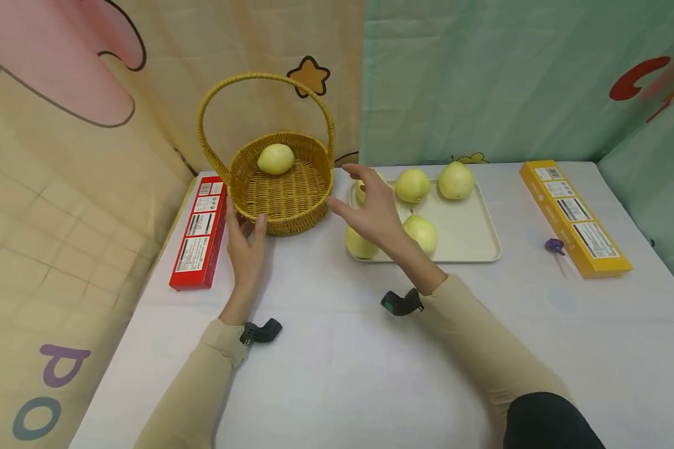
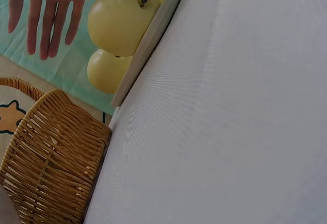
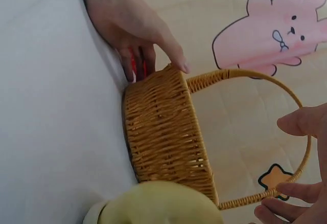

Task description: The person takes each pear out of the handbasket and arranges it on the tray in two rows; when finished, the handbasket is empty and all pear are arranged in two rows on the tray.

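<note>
A woven basket [image 1: 292, 224] with a tall arched handle stands at the back left, with one pale yellow pear [image 1: 276, 158] inside. My left hand [image 1: 246, 249] touches the basket's near left side, its thumb near the rim and its fingers along the outer wall. To the basket's right, my right hand [image 1: 373, 209] hovers above the left end of a cream tray [image 1: 466, 231], fingers spread and holding nothing. Several pears [image 1: 456, 181] lie on that tray, partly hidden by the right hand and forearm. In the right wrist view, a pear [image 3: 158, 203] shows close up below the basket.
Left of the basket lies a red box [image 1: 199, 234]. On the right side of the table are a yellow box [image 1: 575, 218] and a purple-wrapped lollipop [image 1: 555, 246]. A printed curtain [image 1: 472, 81] hangs behind the white-covered table [image 1: 326, 362].
</note>
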`<action>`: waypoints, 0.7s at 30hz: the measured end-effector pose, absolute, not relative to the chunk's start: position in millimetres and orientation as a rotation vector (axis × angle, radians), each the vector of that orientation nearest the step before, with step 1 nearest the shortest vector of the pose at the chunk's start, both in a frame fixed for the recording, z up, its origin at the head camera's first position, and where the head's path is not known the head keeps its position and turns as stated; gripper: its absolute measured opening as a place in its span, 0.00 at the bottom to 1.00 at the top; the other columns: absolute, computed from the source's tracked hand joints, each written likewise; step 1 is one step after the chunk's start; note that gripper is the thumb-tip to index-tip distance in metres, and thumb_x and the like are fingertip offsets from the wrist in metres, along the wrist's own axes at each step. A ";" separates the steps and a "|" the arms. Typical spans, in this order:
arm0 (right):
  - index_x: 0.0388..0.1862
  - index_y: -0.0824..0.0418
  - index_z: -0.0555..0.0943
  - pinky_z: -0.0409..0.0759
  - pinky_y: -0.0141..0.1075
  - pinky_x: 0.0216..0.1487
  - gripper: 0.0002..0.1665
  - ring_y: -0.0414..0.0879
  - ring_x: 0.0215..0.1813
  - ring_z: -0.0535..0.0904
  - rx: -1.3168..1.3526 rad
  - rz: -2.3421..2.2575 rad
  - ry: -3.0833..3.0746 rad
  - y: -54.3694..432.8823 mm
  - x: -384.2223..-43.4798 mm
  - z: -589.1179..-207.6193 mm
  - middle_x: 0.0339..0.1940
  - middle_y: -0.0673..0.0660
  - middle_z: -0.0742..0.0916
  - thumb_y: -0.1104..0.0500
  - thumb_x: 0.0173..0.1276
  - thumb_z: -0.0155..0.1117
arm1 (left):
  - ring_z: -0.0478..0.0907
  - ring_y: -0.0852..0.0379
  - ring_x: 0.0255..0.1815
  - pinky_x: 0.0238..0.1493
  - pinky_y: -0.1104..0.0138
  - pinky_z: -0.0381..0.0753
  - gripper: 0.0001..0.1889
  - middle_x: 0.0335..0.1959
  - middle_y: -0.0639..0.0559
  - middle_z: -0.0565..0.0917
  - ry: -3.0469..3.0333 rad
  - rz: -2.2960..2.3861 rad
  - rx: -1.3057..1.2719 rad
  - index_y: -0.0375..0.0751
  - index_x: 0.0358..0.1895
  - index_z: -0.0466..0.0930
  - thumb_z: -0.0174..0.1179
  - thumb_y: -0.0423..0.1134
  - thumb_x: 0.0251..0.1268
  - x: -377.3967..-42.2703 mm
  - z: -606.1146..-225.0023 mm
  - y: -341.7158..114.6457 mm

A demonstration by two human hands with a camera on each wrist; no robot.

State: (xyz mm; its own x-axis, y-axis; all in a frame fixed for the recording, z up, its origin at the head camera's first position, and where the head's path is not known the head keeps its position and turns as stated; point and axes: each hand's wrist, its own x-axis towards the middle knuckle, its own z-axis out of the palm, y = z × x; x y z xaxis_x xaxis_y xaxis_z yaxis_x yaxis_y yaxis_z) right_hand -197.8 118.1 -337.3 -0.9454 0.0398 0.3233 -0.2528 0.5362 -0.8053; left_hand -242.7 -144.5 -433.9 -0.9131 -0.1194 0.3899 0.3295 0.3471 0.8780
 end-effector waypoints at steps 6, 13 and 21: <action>0.77 0.58 0.72 0.72 0.47 0.76 0.42 0.51 0.75 0.72 0.278 1.433 -2.462 87.5 -227.5 -333.6 0.73 0.56 0.79 0.43 0.70 0.72 | 0.68 0.45 0.77 0.79 0.52 0.67 0.43 0.84 0.46 0.60 -2.245 -1.584 -0.170 0.54 0.88 0.42 0.56 0.54 0.81 -241.2 -433.2 -145.6; 0.79 0.55 0.70 0.69 0.42 0.78 0.43 0.50 0.78 0.71 0.267 1.445 -2.500 63.5 -258.5 -329.7 0.76 0.55 0.77 0.40 0.71 0.70 | 0.66 0.45 0.78 0.80 0.50 0.66 0.43 0.86 0.48 0.58 -2.231 -1.591 -0.171 0.51 0.88 0.43 0.57 0.53 0.81 -242.2 -435.1 -147.5; 0.79 0.57 0.69 0.69 0.39 0.78 0.43 0.48 0.78 0.71 0.263 1.441 -2.512 49.9 -288.1 -336.5 0.77 0.54 0.77 0.41 0.72 0.70 | 0.66 0.46 0.78 0.79 0.49 0.67 0.42 0.85 0.49 0.59 -2.231 -1.598 -0.172 0.52 0.88 0.43 0.57 0.53 0.81 -243.4 -436.6 -145.9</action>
State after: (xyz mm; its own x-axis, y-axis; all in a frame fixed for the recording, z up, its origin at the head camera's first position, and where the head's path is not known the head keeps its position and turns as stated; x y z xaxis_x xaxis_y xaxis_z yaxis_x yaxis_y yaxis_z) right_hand -288.1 49.9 -336.5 -0.9567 -0.0396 0.2883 -0.2688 0.4996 -0.8235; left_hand -243.4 -145.9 -436.6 -0.9166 -0.1242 0.3801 0.3200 0.3425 0.8833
